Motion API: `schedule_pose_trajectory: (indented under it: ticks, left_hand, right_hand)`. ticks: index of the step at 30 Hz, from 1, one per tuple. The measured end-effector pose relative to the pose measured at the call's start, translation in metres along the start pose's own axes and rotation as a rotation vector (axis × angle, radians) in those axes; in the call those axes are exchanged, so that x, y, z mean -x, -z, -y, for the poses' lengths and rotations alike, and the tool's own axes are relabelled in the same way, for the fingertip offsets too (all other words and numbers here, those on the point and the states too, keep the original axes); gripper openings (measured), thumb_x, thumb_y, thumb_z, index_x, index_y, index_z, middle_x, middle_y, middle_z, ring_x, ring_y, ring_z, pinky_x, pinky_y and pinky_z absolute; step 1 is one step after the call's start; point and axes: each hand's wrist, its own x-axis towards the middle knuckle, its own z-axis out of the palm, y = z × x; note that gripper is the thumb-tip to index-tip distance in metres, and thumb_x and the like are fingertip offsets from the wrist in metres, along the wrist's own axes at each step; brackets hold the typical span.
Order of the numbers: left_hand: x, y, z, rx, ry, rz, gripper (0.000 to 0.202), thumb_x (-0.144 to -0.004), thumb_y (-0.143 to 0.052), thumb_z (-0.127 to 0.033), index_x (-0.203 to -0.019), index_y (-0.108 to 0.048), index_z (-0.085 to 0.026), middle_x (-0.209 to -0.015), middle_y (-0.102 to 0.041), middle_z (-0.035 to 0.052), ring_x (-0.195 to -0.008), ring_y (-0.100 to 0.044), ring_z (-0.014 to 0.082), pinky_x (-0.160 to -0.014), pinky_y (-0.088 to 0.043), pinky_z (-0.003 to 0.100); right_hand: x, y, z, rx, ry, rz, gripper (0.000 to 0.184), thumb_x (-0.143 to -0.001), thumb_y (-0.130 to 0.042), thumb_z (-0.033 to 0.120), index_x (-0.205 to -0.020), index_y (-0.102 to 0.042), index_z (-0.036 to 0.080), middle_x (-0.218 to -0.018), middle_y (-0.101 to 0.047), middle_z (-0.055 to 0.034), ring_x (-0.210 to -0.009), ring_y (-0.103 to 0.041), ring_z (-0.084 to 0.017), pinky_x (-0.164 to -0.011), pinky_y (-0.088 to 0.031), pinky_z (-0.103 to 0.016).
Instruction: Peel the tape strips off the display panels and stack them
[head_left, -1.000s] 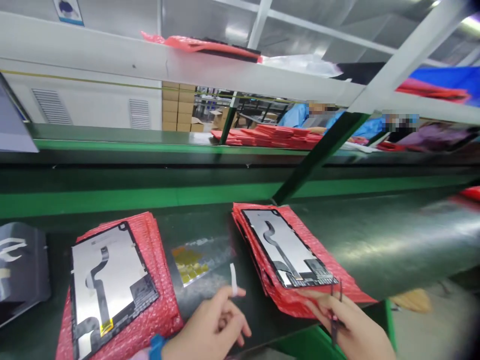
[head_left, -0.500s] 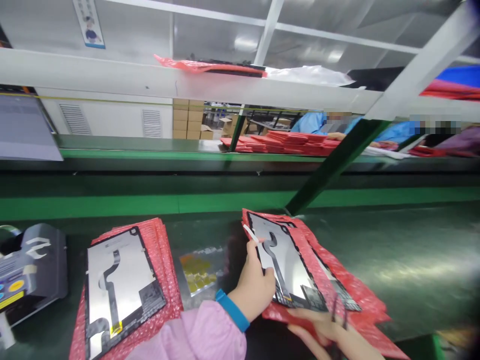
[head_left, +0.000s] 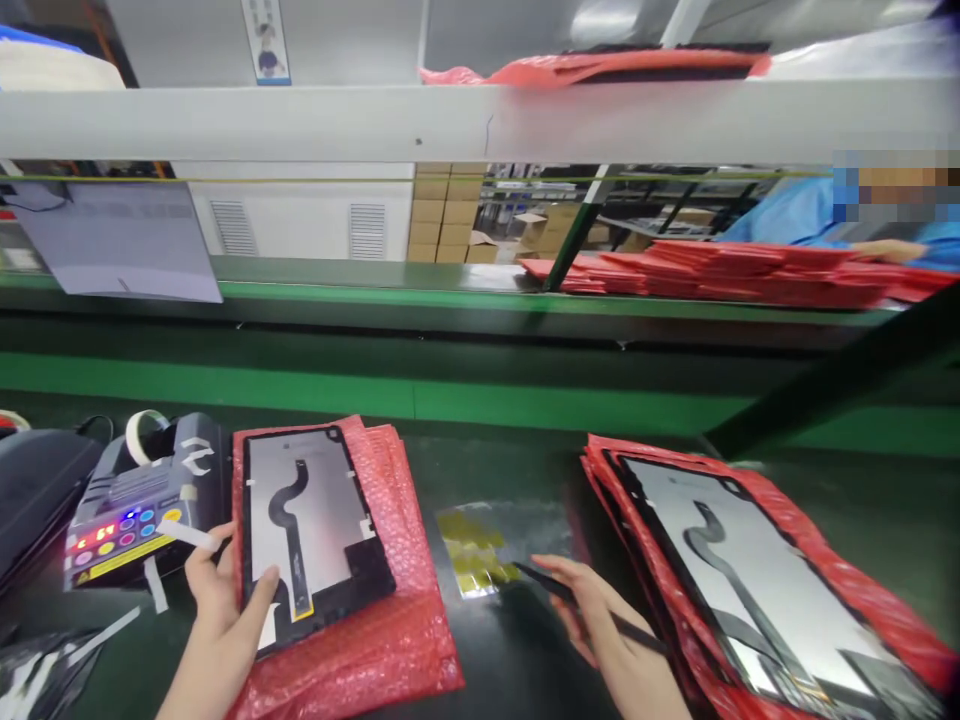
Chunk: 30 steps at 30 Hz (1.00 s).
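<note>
My left hand [head_left: 225, 610] is closed on the lower left edge of a tablet screen panel [head_left: 307, 530], thumb on top. A white tape strip [head_left: 187, 534] sticks out from its fingers. The panel lies back side up, with a dark flex cable [head_left: 291, 540], on a stack of red bubble-wrap bags [head_left: 409, 570]. In my right hand [head_left: 600, 620] are black tweezers [head_left: 551, 585], fingers wrapped round them. Their tips are at a clear sheet with yellow tape pieces [head_left: 480, 550]; whether they grip a piece I cannot tell.
A second screen panel [head_left: 780, 590] rests on red bags at the right. On the left stands a tape dispenser [head_left: 142, 510] with a lit display, near loose white strips [head_left: 45, 670]. Behind, red bags [head_left: 720, 270] are piled on a shelf by a person in blue [head_left: 795, 210].
The view has turned left. My left hand has moved from the right panel to the left one, still with the white strip. My right hand has brought the tweezers to the yellow tape sheet.
</note>
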Motion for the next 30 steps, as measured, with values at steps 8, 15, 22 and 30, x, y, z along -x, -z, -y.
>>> schedule_pose_trajectory:
  ticks: [8,15,22,30]
  left_hand:
    - [-0.006,0.035,0.043,-0.59,-0.164,0.092,0.068,-0.073,-0.074,-0.055,-0.122,-0.053,-0.013,-0.109,-0.067,0.0196,-0.091,-0.071,0.0388,-0.088,-0.057,0.065]
    - [0.012,0.002,0.028,-0.584,-0.285,0.079,0.05,-0.09,-0.052,-0.03,-0.135,-0.041,-0.012,-0.159,-0.032,0.0259,-0.148,-0.035,0.0405,-0.121,-0.027,0.063]
    - [0.006,0.0,0.036,-0.452,-0.349,0.15,0.051,-0.085,-0.061,-0.021,-0.13,-0.037,-0.013,-0.157,-0.034,0.0305,-0.147,-0.038,0.0383,-0.119,-0.031,0.061]
    - [0.015,0.003,0.025,-0.415,-0.263,0.291,0.054,-0.091,-0.058,-0.018,-0.137,-0.03,-0.017,-0.165,-0.013,0.0288,-0.151,-0.029,0.0381,-0.116,-0.036,0.062]
  right_hand:
    - [-0.014,0.01,-0.045,0.096,-0.071,-0.051,0.05,-0.071,-0.078,0.062,-0.091,-0.071,0.017,-0.059,-0.059,0.0012,-0.039,-0.046,-0.011,-0.039,-0.038,-0.025]
    - [-0.006,0.022,-0.052,0.153,-0.104,-0.007,0.048,-0.072,-0.077,0.064,-0.081,-0.069,0.018,-0.059,-0.059,0.0007,-0.037,-0.043,-0.009,-0.036,-0.033,-0.022]
    - [-0.01,0.017,-0.042,0.154,-0.161,0.015,0.061,-0.067,-0.073,0.078,-0.068,-0.066,0.018,-0.056,-0.062,-0.0021,-0.034,-0.035,-0.006,-0.033,-0.024,-0.021]
    - [0.007,0.005,-0.02,-0.073,-0.075,0.014,0.051,-0.075,-0.078,0.065,-0.062,-0.062,0.018,-0.053,-0.062,-0.003,-0.036,-0.037,-0.007,-0.036,-0.03,-0.019]
